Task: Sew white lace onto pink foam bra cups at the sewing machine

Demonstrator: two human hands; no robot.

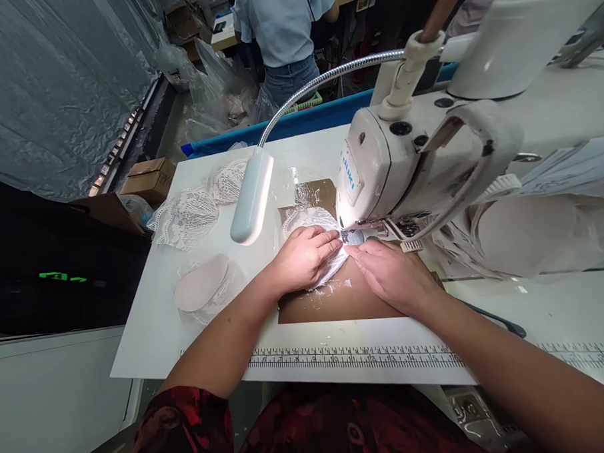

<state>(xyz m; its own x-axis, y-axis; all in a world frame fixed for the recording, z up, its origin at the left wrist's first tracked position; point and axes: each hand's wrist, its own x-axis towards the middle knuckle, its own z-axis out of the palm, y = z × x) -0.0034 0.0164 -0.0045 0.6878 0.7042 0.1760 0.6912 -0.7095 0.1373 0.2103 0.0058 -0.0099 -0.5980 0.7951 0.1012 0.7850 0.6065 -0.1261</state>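
Note:
A white lace piece [309,218], rounded like a bra cup, lies under the head of a white sewing machine [364,170]. My left hand [303,256] rests on the lace with its fingers stretched toward the needle area. On the other side of the needle, my right hand [397,276] has thumb and fingertips closed at the edge of the lace. The needle and the exact stitch point are partly hidden by fingers and machine head. Brown tape-like sheeting [335,305] covers the table under both hands.
More lace pieces [186,218] and a beige oval pad [203,282] lie at left. A lamp [253,198] hangs over the table. Beige pads [527,233] are stacked at right, near dark-handled tool [501,321]. A ruler strip [338,360] runs along the front edge. A person [283,33] is beyond.

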